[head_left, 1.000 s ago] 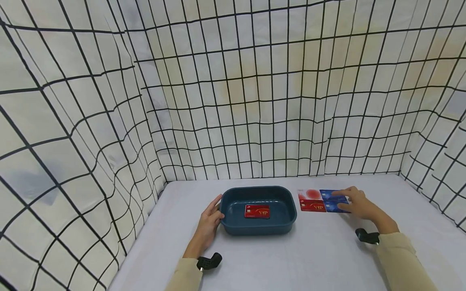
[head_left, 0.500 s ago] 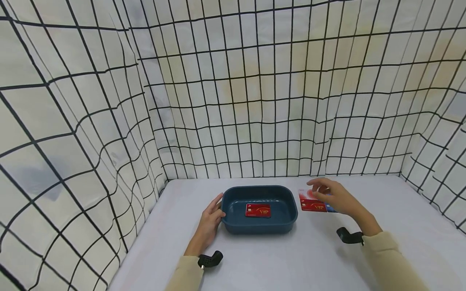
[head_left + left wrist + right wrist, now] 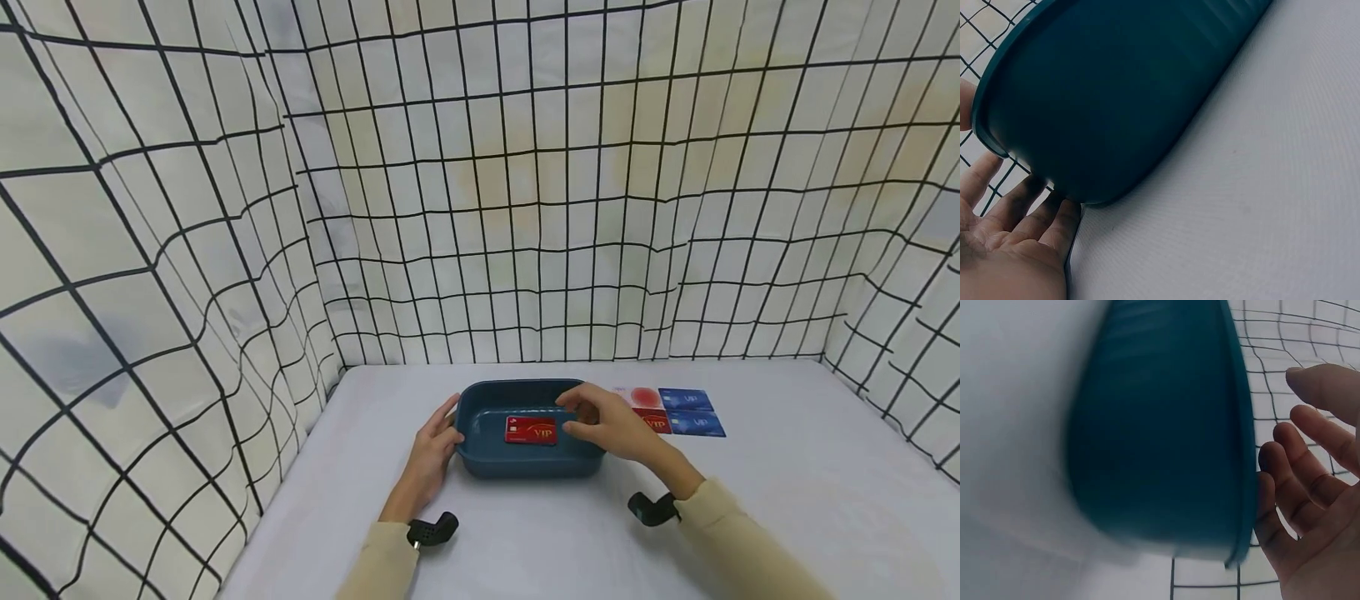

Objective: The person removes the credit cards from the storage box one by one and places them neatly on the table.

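One red card lies on the floor of the bin, left of the right hand as we look from above, its right short end just beside those fingertips; its long axis runs side to side, along the bin's length. That hand hangs over the bin's right end, nearer to the red card than the left hand, whose thumb meets the rim while its fingers press the outside of the left end, pinching the wall. Only the head view gives us the red card, along with four cards on the counter, right of the bin and partly hidden by the right hand. For the right fingers we turn to the right wrist view: loosely bent and spread, thumb apart, nothing between them. Whether the little finger touches the rim, we cannot tell
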`<state>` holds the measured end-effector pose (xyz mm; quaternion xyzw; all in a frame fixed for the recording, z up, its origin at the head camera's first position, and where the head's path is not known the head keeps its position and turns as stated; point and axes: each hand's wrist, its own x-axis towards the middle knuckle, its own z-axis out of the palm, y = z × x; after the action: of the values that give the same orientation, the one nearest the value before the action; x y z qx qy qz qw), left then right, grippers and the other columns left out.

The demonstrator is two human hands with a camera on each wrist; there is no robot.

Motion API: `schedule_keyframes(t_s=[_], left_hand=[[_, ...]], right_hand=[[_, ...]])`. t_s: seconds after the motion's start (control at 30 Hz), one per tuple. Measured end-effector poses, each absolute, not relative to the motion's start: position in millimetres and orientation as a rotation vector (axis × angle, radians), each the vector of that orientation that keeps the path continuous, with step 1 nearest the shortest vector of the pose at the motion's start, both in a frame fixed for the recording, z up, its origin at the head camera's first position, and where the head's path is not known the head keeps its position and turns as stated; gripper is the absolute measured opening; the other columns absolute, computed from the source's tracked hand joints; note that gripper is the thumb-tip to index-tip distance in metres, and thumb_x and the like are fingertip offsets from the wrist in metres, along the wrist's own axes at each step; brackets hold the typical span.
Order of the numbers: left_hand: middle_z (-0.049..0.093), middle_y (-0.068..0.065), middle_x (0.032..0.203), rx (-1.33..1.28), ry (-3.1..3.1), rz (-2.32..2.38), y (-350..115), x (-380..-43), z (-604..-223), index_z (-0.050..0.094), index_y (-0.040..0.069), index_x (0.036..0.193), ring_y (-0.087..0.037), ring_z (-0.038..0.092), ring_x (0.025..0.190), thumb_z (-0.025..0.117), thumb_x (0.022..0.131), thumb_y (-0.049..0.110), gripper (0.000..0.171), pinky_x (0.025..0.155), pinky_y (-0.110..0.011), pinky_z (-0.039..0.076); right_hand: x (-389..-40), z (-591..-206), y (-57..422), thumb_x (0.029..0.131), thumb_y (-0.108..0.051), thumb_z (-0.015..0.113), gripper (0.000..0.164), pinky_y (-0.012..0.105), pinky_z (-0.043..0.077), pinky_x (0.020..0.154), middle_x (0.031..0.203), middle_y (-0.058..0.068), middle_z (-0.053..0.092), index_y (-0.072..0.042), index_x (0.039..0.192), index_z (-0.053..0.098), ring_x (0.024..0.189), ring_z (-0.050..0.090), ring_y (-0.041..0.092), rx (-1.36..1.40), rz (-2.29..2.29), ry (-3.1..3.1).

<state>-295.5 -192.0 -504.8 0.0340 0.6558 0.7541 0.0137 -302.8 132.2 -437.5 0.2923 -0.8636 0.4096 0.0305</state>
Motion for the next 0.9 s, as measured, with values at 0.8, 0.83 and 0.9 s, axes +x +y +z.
schedule_keyframes(t_s=[0.8, 0.83, 0.9], left_hand=[[0.034, -0.017, 0.165, 0.126, 2.026, 2.347, -192.2, -292.7, -501.7, 0.039, 0.018, 0.158, -0.034, 0.035, 0.153, 0.051, 0.09, -0.003, 0.073, 0.126, -0.053, 0.024], [0.034, -0.017, 0.165, 0.131, 2.032, 2.344, -192.3, -292.6, -501.5, 0.038, 0.018, 0.159, -0.034, 0.035, 0.153, 0.051, 0.091, -0.003, 0.072, 0.125, -0.054, 0.024], [0.035, -0.017, 0.165, 0.127, 2.029, 2.348, -192.6, -293.1, -501.6, 0.039, 0.018, 0.158, -0.034, 0.035, 0.152, 0.051, 0.091, -0.004, 0.072, 0.125, -0.053, 0.024]], right_hand=[[-347.3, -467.7, 68.6, 0.082, -0.024, 0.086, 0.05, 0.043, 0.054, 0.098, 0.117, 0.005, 0.063, -0.018, 0.129, 0.07, 0.104, 0.057, 0.019, 0.715, 1.017, -2.974], [-347.9, -468.0, 68.1, 0.082, -0.024, 0.086, 0.05, 0.044, 0.054, 0.099, 0.117, 0.005, 0.063, -0.017, 0.129, 0.07, 0.106, 0.057, 0.02, 0.711, 1.014, -2.982], [-348.5, -468.6, 67.4, 0.081, -0.025, 0.087, 0.051, 0.046, 0.053, 0.1, 0.118, 0.006, 0.063, -0.017, 0.129, 0.07, 0.108, 0.057, 0.022, 0.704, 1.008, -2.993]])
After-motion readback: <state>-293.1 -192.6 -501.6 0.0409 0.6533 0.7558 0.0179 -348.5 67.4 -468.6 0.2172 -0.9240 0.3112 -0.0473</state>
